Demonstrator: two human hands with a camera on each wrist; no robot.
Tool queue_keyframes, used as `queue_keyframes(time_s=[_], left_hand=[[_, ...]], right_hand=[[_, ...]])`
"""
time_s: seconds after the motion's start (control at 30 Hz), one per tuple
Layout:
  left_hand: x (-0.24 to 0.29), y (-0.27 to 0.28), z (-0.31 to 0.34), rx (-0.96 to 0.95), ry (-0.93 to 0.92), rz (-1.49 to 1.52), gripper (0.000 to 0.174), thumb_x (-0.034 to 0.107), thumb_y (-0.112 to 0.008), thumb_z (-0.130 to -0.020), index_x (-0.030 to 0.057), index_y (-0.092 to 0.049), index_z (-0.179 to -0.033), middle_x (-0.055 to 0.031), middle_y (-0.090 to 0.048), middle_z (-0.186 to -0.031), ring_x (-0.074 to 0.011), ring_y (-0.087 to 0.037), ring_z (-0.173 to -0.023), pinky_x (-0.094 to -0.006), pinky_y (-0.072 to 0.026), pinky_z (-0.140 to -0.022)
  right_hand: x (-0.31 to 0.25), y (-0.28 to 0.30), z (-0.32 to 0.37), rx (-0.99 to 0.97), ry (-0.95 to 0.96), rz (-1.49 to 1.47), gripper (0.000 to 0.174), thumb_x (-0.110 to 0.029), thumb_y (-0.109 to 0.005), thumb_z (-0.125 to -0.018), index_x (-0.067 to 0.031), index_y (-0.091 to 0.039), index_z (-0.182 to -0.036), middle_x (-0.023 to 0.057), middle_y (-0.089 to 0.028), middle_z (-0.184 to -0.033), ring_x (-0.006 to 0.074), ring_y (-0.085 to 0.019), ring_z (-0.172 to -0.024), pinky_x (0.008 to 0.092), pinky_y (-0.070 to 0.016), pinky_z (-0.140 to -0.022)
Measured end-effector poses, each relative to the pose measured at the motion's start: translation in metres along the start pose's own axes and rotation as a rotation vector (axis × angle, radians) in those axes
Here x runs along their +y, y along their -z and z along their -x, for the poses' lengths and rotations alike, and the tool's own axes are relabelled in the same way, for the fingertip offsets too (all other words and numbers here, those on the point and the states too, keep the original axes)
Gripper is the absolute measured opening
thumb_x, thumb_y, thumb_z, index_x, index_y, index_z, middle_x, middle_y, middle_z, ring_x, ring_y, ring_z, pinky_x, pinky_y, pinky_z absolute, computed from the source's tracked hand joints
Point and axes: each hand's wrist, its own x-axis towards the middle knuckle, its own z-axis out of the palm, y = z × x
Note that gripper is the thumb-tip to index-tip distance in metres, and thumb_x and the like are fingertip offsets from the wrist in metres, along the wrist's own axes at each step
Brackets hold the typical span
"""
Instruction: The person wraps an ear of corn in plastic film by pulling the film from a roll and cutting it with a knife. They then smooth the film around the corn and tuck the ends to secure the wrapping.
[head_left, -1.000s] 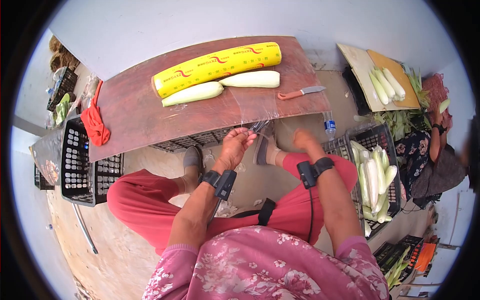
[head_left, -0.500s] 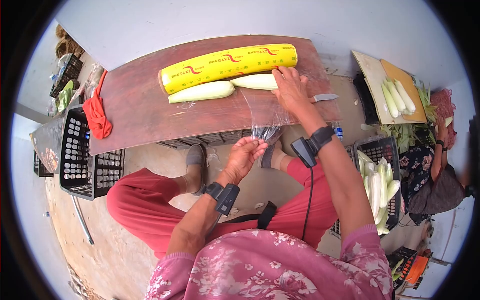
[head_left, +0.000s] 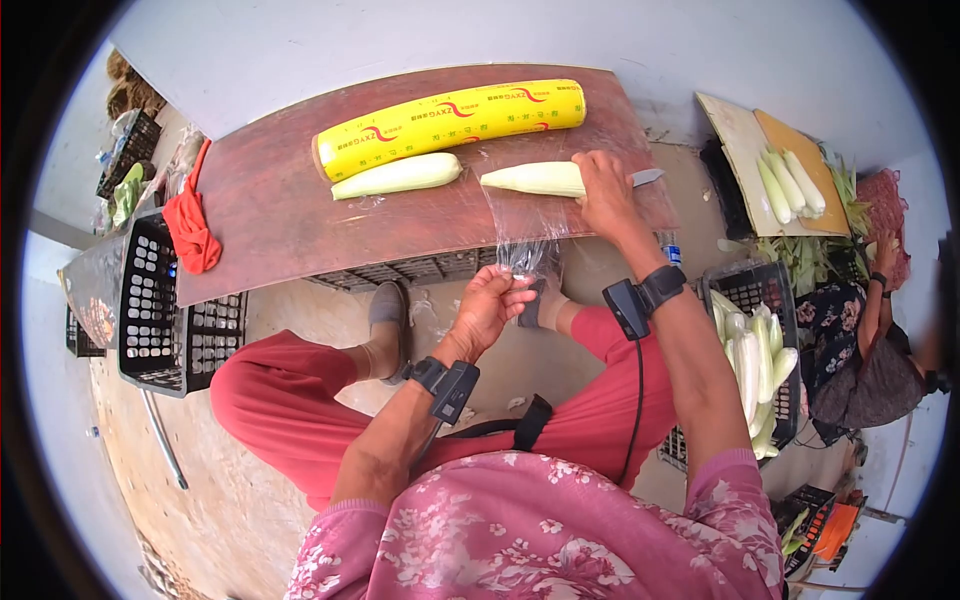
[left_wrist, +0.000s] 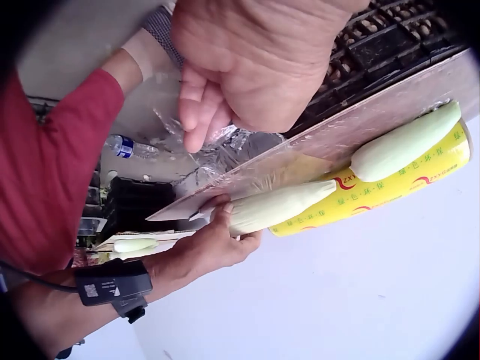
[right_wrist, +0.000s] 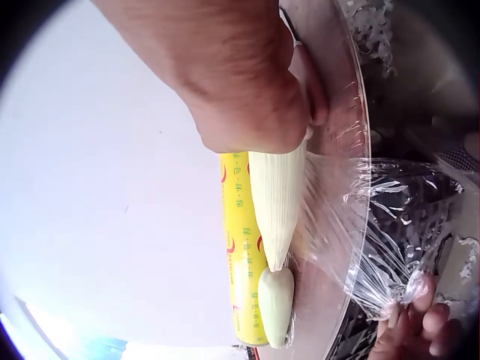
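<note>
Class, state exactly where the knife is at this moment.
In the head view, the knife lies, partly hidden, at the right end of the table, just right of the right hand that grips an ear of corn.

**A:** Left side first, what have we got?

**B:** The left hand (head_left: 488, 305), just short of the near edge of the table (head_left: 270, 215), thumb and fingers drawn together in a neat pinch!

**A:** And behind it?

**B:** Left wrist (head_left: 456, 348) and left forearm (head_left: 390, 435), both well on the near side of the table, slanting up toward its edge.

**A:** Over to the right!

**B:** The right hand (head_left: 608, 195) is over the table, toward its right end, fingers curled in a grip. It's the farther-reaching of the two!

**A:** And the arm?

**B:** Right forearm (head_left: 690, 365) stretched out on the near side, angled inward to the table, right wrist (head_left: 640, 262) near its front edge.
</note>
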Motion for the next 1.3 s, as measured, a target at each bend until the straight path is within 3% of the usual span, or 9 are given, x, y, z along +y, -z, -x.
queue_keyframes(time_s=[0.2,0.5,0.7,0.8,0.9,1.0,1.1,1.2,1.3], left_hand=[[-0.002,-0.001,-0.001,0.012,-0.007,0.000,0.005,0.012,-0.049,-0.101,0.0100,-0.050,-0.105,-0.0165,-0.069,-0.103,-0.0211,-0.072,-0.081,-0.0275,-0.0575,-0.062],[0.002,-0.004,0.004,0.027,-0.008,0.005,0.003,0.009,-0.048,-0.101,0.0086,-0.051,-0.102,-0.0139,-0.070,-0.102,-0.0208,-0.072,-0.081,-0.0285,-0.0566,-0.064],[0.003,-0.006,0.005,0.020,-0.013,0.003,0.003,0.009,-0.048,-0.101,0.0086,-0.050,-0.102,-0.0142,-0.069,-0.101,-0.0211,-0.072,-0.080,-0.0280,-0.0565,-0.063],[0.004,-0.007,0.006,0.012,-0.018,0.020,0.003,0.009,-0.048,-0.100,0.0081,-0.050,-0.103,-0.0152,-0.069,-0.100,-0.0214,-0.072,-0.080,-0.0277,-0.0569,-0.062],[0.005,-0.008,0.006,0.024,-0.011,0.002,0.003,0.010,-0.049,-0.100,0.0088,-0.051,-0.102,-0.0136,-0.070,-0.100,-0.0210,-0.072,-0.080,-0.0280,-0.0563,-0.062],[0.004,-0.009,0.006,0.019,-0.006,-0.007,0.004,0.012,-0.050,-0.100,0.0101,-0.053,-0.102,-0.0108,-0.071,-0.098,-0.0203,-0.071,-0.080,-0.0282,-0.0554,-0.064],[0.004,-0.009,0.005,0.015,-0.008,0.002,0.004,0.013,-0.052,-0.100,0.0107,-0.054,-0.102,-0.0104,-0.071,-0.098,-0.0202,-0.071,-0.081,-0.0283,-0.0554,-0.064],[0.002,-0.010,0.005,0.013,0.006,0.008,0.003,0.013,-0.052,-0.100,0.0109,-0.054,-0.101,-0.0106,-0.071,-0.098,-0.0202,-0.071,-0.082,-0.0285,-0.0556,-0.065],[0.004,-0.012,0.006,0.021,0.005,0.022,0.003,0.013,-0.052,-0.100,0.0105,-0.053,-0.102,-0.0112,-0.071,-0.097,-0.0210,-0.071,-0.082,-0.0286,-0.0557,-0.064]], right_hand=[[-0.021,-0.002,0.015,0.030,0.079,-0.101,0.063,-0.001,-0.074,-0.071,-0.0135,-0.050,-0.127,0.0069,-0.049,-0.126,0.0300,-0.045,-0.123,0.0490,-0.0389,-0.096],[-0.030,-0.016,0.021,0.018,0.170,-0.028,0.062,0.002,-0.072,-0.071,-0.0124,-0.052,-0.129,0.0061,-0.049,-0.128,0.0279,-0.043,-0.126,0.0463,-0.0334,-0.099],[-0.034,-0.005,0.025,-0.037,0.141,-0.009,0.061,0.002,-0.072,-0.072,-0.0132,-0.053,-0.128,0.0054,-0.050,-0.127,0.0270,-0.044,-0.125,0.0529,-0.0304,-0.100],[-0.032,-0.005,0.028,0.024,0.173,0.049,0.054,0.001,-0.069,-0.073,-0.0136,-0.055,-0.123,0.0065,-0.052,-0.119,0.0275,-0.047,-0.118,0.0504,-0.0326,-0.095],[-0.029,-0.010,0.034,0.243,0.154,-0.016,0.052,-0.005,-0.075,-0.071,-0.0121,-0.057,-0.120,0.0073,-0.055,-0.118,0.0307,-0.050,-0.117,0.0506,-0.0353,-0.098],[-0.010,-0.009,0.039,0.212,-0.149,-0.507,0.056,-0.006,-0.076,-0.071,-0.0112,-0.057,-0.123,0.0121,-0.057,-0.122,0.0340,-0.052,-0.119,0.0449,-0.0400,-0.100],[0.008,-0.022,0.066,-0.311,-0.488,-0.800,0.058,-0.005,-0.073,-0.073,-0.0078,-0.056,-0.128,0.0177,-0.056,-0.128,0.0349,-0.053,-0.121,0.0376,-0.0442,-0.097],[-0.003,-0.057,0.098,-0.303,-0.694,-1.018,0.045,-0.001,-0.069,-0.075,-0.0045,-0.059,-0.120,0.0120,-0.062,-0.118,0.0215,-0.059,-0.108,0.0354,-0.0452,-0.094],[-0.008,-0.057,0.108,-0.429,-0.852,-1.268,0.049,-0.005,-0.072,-0.074,-0.0032,-0.061,-0.122,0.0146,-0.063,-0.118,0.0272,-0.053,-0.120,0.0355,-0.0432,-0.094]])
